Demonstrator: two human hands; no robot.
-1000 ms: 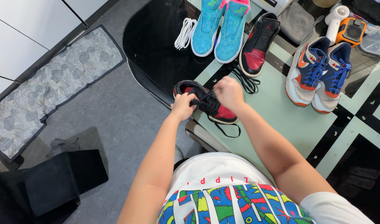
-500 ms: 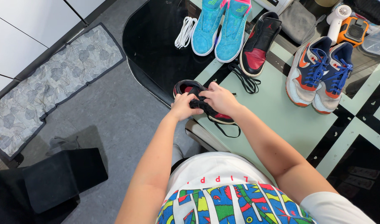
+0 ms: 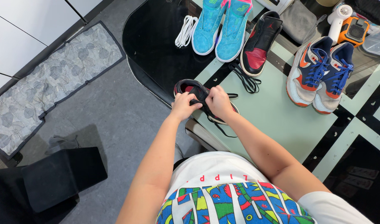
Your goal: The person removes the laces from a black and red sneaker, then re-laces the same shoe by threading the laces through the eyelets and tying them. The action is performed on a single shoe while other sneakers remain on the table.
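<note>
Under both hands I see the black-and-red shoe (image 3: 198, 94) at the near table edge (image 3: 281, 120), its long axis running from the opening beside my left hand (image 3: 183, 105) away to the toe under my right hand (image 3: 218, 101). Both hands sit on it, equally near. Left fingers are curled, pinching the tongue area; right hand is closed over the laces. Beyond my right hand lie a loose black lace (image 3: 245, 79) and its matching shoe (image 3: 259, 43).
</note>
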